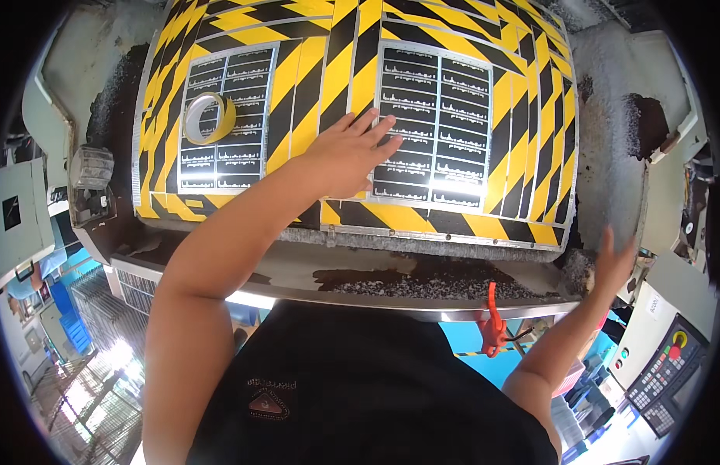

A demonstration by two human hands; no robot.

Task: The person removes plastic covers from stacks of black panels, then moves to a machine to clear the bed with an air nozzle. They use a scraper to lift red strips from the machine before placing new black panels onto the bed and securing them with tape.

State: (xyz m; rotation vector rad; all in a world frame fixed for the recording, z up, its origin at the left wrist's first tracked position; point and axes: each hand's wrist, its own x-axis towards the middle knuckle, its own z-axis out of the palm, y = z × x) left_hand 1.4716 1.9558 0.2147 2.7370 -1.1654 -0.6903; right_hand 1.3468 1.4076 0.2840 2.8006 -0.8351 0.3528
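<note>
My left hand (pixel 348 155) lies flat with fingers spread on a bed covered in yellow-and-black striped tape (pixel 306 101). Its fingertips reach the left edge of a black panel with white printed rows (pixel 434 128). A similar black panel (pixel 244 163) is set to the left, partly behind my left forearm. On that left panel rests a roll of yellow tape (pixel 210 118). Off the bed's right side, my right hand (pixel 614 260) is over the machine's grimy side ledge, fingers apart, with nothing visible in it.
A metal trough (pixel 422 283) with dark wet residue and pale chips runs along the bed's front. An orange-red air gun (pixel 493 329) hangs at its front rim. To the right stands a control panel (pixel 662 380) with keys and a red button. Wire racks (pixel 104 302) are at left.
</note>
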